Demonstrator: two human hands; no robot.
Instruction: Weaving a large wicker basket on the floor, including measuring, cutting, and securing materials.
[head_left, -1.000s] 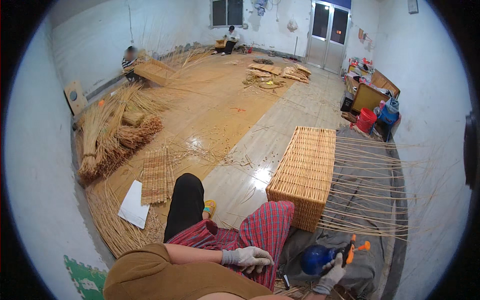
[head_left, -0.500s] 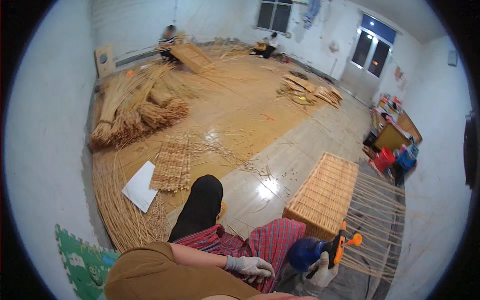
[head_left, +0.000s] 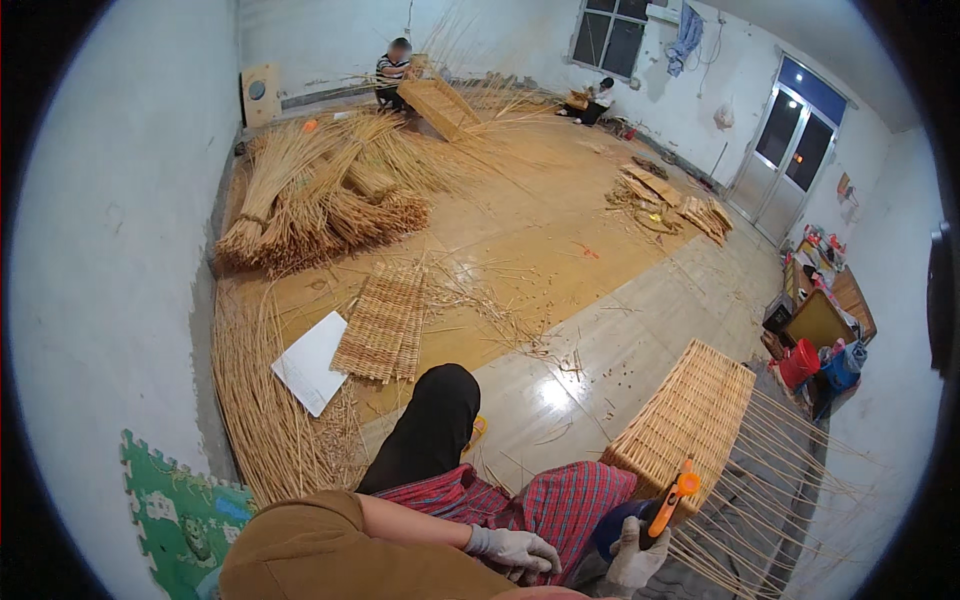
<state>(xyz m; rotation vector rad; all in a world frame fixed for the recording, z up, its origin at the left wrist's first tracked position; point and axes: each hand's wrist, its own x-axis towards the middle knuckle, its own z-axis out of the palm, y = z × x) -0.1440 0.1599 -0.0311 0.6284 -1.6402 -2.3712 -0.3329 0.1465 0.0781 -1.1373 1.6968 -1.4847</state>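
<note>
I sit on the floor with a red plaid cloth (head_left: 560, 500) over my leg. My gloved left hand (head_left: 515, 548) rests on that cloth, fingers loosely spread and holding nothing. My gloved right hand (head_left: 632, 558) grips an orange-handled tool (head_left: 668, 503) that points up, just over a dark blue object (head_left: 608, 528). Right beside it stands a woven wicker basket (head_left: 690, 420), with long loose rods (head_left: 790, 480) fanning out from it to the right.
A small woven mat (head_left: 385, 320) and a white sheet (head_left: 312, 362) lie ahead on the left. Rod bundles (head_left: 310, 200) are heaped further back, and more rods (head_left: 255, 400) line the left wall. Two people (head_left: 397, 65) sit far off. A red bucket (head_left: 800, 362) stands at right.
The view has swung to the left, so the basket now sits further right in the picture. Both hands stay low by my leg, and the right one keeps the orange-handled tool.
</note>
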